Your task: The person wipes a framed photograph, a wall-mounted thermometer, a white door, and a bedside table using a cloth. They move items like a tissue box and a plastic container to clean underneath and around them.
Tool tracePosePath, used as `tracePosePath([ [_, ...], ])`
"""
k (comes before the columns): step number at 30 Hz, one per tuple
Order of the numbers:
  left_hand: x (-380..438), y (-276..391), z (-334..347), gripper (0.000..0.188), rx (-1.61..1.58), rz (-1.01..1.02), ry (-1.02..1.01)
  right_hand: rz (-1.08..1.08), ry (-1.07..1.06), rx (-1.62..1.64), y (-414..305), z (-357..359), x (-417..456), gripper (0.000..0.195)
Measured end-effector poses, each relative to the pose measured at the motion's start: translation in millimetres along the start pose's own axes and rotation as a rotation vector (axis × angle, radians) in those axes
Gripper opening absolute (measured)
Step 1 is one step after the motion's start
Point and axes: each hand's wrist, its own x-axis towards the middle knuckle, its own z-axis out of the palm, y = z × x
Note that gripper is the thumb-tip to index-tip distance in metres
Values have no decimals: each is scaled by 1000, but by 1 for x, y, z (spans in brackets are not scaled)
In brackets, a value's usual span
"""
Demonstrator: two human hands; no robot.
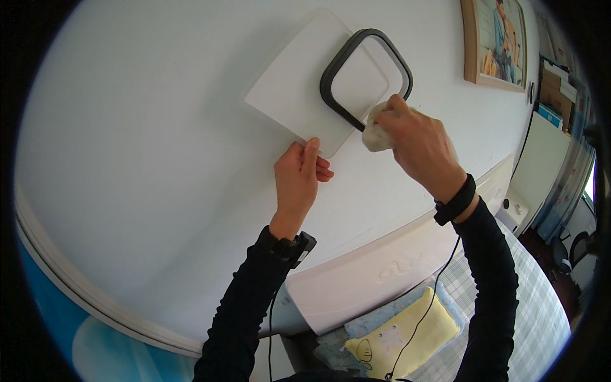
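A translucent white square panel with rounded corners stands out against the wall, tilted in my view. Overlapping its right side is a black rounded-square frame; how the two are joined cannot be told. My left hand pinches the panel's bottom corner, thumb in front and fingers curled beside the edge. In my right hand is a bunched pale beige cloth, pressed at the black frame's lower corner. That hand hides part of the frame. Both wrists wear black straps with thin cables.
The pale wall fills the left. A wood-framed picture hangs upper right. Below is a white headboard, then a bed with a yellow pillow and checked bedding. A white cabinet stands at far right.
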Motion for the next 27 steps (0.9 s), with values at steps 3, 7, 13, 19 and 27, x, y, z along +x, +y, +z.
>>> tracePosePath([
  [3, 1, -1, 2, 46, 6, -18, -6, 129, -116, 182, -8, -8, 3, 36],
  [7, 3, 0, 5, 48, 13, -28, -32, 175, 3, 535, 11, 12, 2, 29],
  [13, 4, -3, 6, 49, 68, -20, -68, 265, -59, 780, 19, 14, 13, 25],
  [19, 5, -10, 8, 49, 45, -29, -69, 306, -95, 782, 11, 6, 20, 21],
  [27, 7, -24, 11, 51, 58, -30, -74, 301, -120, 730, 11, 14, 30, 22],
])
